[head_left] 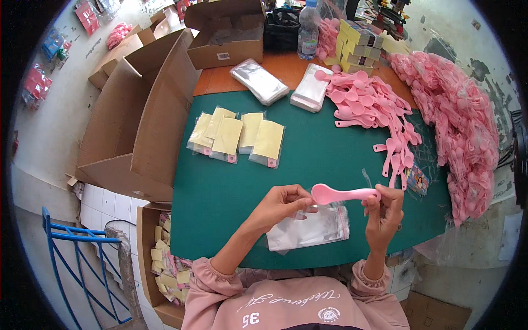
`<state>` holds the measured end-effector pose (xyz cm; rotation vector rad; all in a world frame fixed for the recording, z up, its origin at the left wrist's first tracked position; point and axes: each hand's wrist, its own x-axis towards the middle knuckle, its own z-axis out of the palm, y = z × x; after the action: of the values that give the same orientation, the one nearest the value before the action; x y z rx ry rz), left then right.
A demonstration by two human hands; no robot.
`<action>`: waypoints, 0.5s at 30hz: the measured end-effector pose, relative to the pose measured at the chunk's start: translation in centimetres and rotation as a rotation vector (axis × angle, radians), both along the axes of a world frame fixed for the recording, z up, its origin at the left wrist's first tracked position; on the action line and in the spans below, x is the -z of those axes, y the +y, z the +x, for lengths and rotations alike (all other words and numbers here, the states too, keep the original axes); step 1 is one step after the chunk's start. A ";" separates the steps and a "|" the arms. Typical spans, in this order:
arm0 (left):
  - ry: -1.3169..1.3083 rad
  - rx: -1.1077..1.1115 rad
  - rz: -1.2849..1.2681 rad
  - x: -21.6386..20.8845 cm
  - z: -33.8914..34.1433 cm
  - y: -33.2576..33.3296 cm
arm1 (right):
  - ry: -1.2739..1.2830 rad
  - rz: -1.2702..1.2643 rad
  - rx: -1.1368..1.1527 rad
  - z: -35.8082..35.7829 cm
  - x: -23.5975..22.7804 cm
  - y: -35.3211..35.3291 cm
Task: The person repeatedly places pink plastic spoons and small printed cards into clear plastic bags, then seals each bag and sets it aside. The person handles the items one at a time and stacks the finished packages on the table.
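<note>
A pink plastic spoon (pixel 344 194) is held level above the near part of the green table, its bowl to the left. My right hand (pixel 383 213) pinches the end of its handle, where a hole shows. Close to the bowl, my left hand (pixel 287 204) has its thumb and fingers drawn together; what they hold, if anything, cannot be made out. Beneath both hands lies a stack of clear plastic bags (pixel 313 231). Farther right, a heap of loose pink spoons (pixel 366 102) spreads toward me.
Several bags with cream cards (pixel 226 135) lie at left, near two stacks of clear bags (pixel 259 81). Large bundles of wrapped pink spoons (pixel 456 121) line the right edge. Cardboard boxes (pixel 157 115), a water bottle (pixel 308 30) and card stacks (pixel 358 44) stand around. A box of packed bags (pixel 144 242) sits lower left.
</note>
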<state>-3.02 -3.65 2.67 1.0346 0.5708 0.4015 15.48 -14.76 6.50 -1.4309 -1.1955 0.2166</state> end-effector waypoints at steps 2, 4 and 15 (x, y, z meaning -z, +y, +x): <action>0.037 -0.007 -0.035 0.3 -0.2 0.2 | -0.028 0.001 -0.016 0.2 0.2 0.0; 0.022 -0.016 -0.051 0.3 -0.2 0.1 | -0.056 -0.001 -0.029 0.2 0.2 0.0; -0.121 0.188 0.099 0.1 -0.2 -0.3 | -0.061 -0.297 -0.328 1.2 -2.0 1.9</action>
<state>-3.18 -3.93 2.60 1.1406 0.3447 0.3256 16.64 -12.83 8.45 -1.4948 -1.4930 0.6012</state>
